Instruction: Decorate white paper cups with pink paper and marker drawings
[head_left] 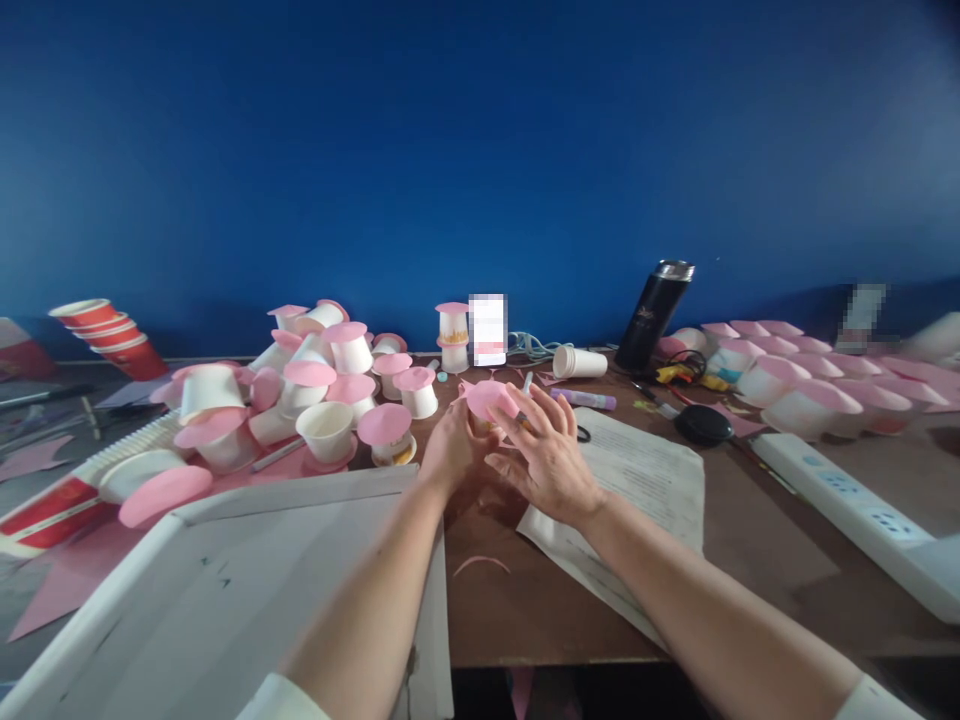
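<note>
Pink paper disc (491, 398) in the head view tops a cup (484, 427), between both hands. The left hand (450, 445) curls around the cup's left side, apparently steadying it; the right hand (551, 455), fingers spread, meets the disc's right edge, perhaps to settle it.

Left hand (451, 452): held a pink-topped cup (486, 399).
Right hand (551, 462): overlapped its right side.
Black flask (649, 318): stood far right.
Printed sheet (664, 465): lay right.
</note>
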